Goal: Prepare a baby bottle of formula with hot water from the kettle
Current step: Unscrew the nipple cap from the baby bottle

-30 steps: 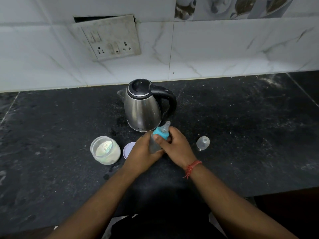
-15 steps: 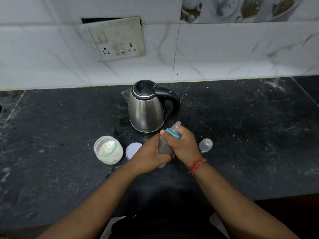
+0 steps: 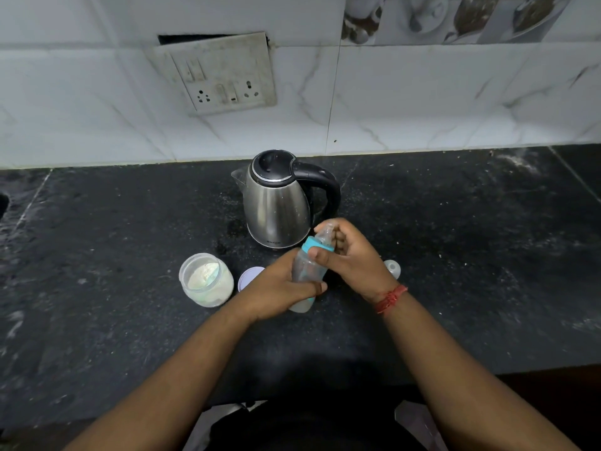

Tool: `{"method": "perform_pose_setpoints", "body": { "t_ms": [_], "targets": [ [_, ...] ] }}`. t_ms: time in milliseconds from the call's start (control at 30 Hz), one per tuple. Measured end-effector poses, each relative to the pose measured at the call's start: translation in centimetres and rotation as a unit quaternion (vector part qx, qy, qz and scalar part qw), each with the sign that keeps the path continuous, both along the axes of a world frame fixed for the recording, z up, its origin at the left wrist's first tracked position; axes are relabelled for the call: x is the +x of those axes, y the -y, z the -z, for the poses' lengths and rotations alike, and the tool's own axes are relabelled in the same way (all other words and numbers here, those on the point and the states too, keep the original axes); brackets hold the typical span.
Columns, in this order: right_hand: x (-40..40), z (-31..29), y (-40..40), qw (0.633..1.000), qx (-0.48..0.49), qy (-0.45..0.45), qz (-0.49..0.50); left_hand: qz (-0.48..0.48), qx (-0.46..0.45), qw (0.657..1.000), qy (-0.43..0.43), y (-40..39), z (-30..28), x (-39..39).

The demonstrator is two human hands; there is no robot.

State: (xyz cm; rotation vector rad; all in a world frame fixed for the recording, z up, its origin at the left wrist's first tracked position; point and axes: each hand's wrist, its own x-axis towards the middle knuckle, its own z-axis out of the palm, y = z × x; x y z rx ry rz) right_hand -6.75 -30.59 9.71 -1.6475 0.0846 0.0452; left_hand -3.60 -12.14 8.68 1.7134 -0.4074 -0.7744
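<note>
A clear baby bottle [image 3: 305, 271] with a teal collar and a teat stands tilted on the black counter [image 3: 455, 255], in front of the steel kettle [image 3: 276, 203]. My left hand [image 3: 276, 291] wraps around the bottle's body. My right hand [image 3: 351, 255] grips the teal collar and the teat at the top. The kettle's lid is closed and its black handle points right. An open jar of white formula powder [image 3: 205, 279] sits to the left, with its pale lid [image 3: 248, 276] lying beside it.
The bottle's clear cap [image 3: 393, 267] lies on the counter just right of my right hand. A wall socket plate [image 3: 224, 79] hangs on the tiled wall behind the kettle. The counter's front edge runs near my body.
The bottle has tilted further to the right and sits lower between my hands. My right hand has shifted its grip on the collar, fingers now curled over the teat.
</note>
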Motion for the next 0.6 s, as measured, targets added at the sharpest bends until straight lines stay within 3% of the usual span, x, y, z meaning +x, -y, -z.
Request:
{"method": "perform_pose_setpoints", "body": {
  "t_ms": [167,233,400,600],
  "targets": [
    [-0.8,0.0,0.3,0.99,0.129,-0.02,-0.051,0.028,-0.101,0.988,-0.117,-0.8,-0.5,-0.7],
    [-0.9,0.0,0.4,0.986,0.149,-0.034,-0.061,0.013,-0.098,0.989,-0.111,-0.8,-0.4,-0.9],
    [-0.9,0.0,-0.5,0.995,0.085,-0.051,-0.03,0.015,-0.071,0.993,-0.089,-0.9,-0.1,-0.9],
    [-1.1,0.0,0.0,0.984,0.159,-0.059,-0.056,0.019,-0.078,0.992,-0.093,-1.2,-0.3,-1.2]
  ]
}}
